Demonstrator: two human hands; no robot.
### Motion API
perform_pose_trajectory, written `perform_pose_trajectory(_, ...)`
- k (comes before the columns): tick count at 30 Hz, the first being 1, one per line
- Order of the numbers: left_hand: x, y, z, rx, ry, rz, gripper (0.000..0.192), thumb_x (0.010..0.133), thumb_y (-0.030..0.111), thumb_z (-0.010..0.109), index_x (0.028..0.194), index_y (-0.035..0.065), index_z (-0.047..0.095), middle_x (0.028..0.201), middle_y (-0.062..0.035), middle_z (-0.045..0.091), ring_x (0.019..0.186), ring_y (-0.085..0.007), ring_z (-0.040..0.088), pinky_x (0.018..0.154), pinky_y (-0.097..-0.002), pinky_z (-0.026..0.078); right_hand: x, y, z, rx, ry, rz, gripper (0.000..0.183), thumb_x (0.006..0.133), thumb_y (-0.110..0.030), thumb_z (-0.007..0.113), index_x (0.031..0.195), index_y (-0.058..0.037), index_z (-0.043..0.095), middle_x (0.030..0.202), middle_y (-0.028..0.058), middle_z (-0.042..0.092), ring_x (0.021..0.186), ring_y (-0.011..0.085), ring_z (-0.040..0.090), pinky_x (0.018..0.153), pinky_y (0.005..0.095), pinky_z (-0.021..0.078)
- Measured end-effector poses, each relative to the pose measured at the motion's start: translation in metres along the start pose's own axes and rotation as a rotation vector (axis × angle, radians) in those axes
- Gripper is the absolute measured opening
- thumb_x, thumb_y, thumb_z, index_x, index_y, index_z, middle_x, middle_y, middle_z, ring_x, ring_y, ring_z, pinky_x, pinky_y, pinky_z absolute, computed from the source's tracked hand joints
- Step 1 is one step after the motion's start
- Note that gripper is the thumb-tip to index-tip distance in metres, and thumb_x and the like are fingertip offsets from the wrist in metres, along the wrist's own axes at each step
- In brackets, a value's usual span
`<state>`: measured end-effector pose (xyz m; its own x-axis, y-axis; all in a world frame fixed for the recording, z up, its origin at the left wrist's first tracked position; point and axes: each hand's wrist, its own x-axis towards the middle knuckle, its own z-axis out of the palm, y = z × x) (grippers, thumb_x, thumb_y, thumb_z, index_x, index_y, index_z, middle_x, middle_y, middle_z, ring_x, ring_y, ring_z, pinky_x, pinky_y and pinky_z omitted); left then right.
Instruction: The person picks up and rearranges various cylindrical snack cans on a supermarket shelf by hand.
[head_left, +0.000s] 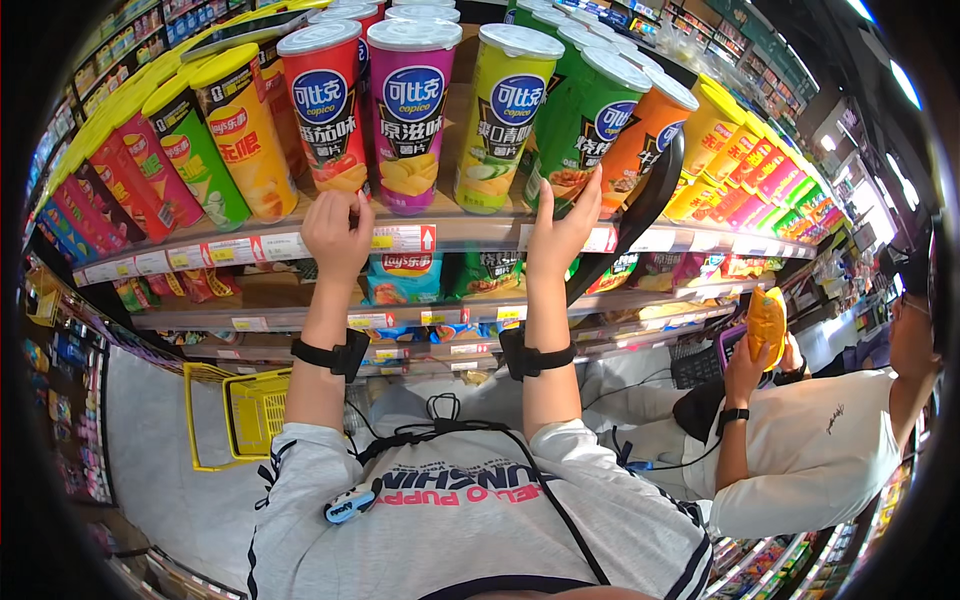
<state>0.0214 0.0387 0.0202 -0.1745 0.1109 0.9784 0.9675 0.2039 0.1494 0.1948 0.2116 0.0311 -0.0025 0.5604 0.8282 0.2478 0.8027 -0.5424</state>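
Note:
My left hand (337, 229) is at the shelf edge with its fingers curled in, right at the base of a red Copico chip canister (328, 109). Nothing shows inside that hand. Fingers pointing up and apart, my right hand (564, 221) lies against the lower front of a green Copico canister (591, 124). A purple canister (411, 112) and a lime-green one (499, 124) stand upright between my hands. To the right of the green canister is an orange one (646, 142), partly covered by a dark curved bar.
Lay's canisters (244, 131) fill the shelf on the left. The dark curved bar (645, 214) crosses the shelf front. Chip bags (405, 277) lie on the shelf below. A yellow basket (259, 412) is on the floor. At right, another person (810, 442) holds an orange bag (765, 330).

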Motion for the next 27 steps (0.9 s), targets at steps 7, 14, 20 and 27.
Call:
perform_pose_trajectory(7,-0.002,0.000,0.000,-0.007,0.002,-0.014,0.020,0.074,0.000,0.064,0.067,0.0057,0.046,0.059,-0.0058,0.045,0.053,-0.0241,0.048,0.048,-0.0341,0.036,0.023,0.010,-0.025,0.016,0.219,-0.135,0.049,0.084,-0.008,0.063,0.128,0.0014,0.045,0.124,0.0196,0.048,0.116,0.0352,0.046,0.099,0.0431,0.0353)
perform_pose_trajectory(14,0.001,0.001,0.002,-0.002,0.004,0.005,0.020,0.072,-0.001,0.065,0.067,0.0055,0.046,0.059,-0.0060,0.045,0.053,-0.0243,0.048,0.048,-0.0339,0.036,0.097,0.020,-0.044,-0.075,0.239,-0.137,0.070,0.078,-0.016,0.071,0.135,0.0026,0.034,0.126,0.0231,0.045,0.122,0.0361,0.040,0.101,0.0439,0.0313)
perform_pose_trajectory(20,0.000,-0.001,0.002,-0.007,0.004,0.009,0.019,0.072,-0.001,0.064,0.067,0.0052,0.048,0.059,-0.0064,0.045,0.053,-0.0248,0.047,0.048,-0.0345,0.036,0.118,0.033,-0.039,-0.018,0.075,-0.098,0.088,0.071,-0.022,0.079,0.138,0.0027,0.028,0.131,0.0250,0.041,0.122,0.0360,0.042,0.102,0.0412,0.0332)
perform_pose_trajectory(27,-0.003,0.000,0.001,-0.002,0.000,-0.012,0.019,0.073,0.000,0.065,0.067,0.0051,0.048,0.058,-0.0065,0.045,0.053,-0.0249,0.048,0.049,-0.0349,0.037,0.086,0.012,-0.058,0.294,0.156,0.063,0.086,0.069,-0.006,0.079,0.139,0.0012,0.028,0.130,0.0201,0.045,0.116,0.0252,0.049,0.098,0.0344,0.0386)
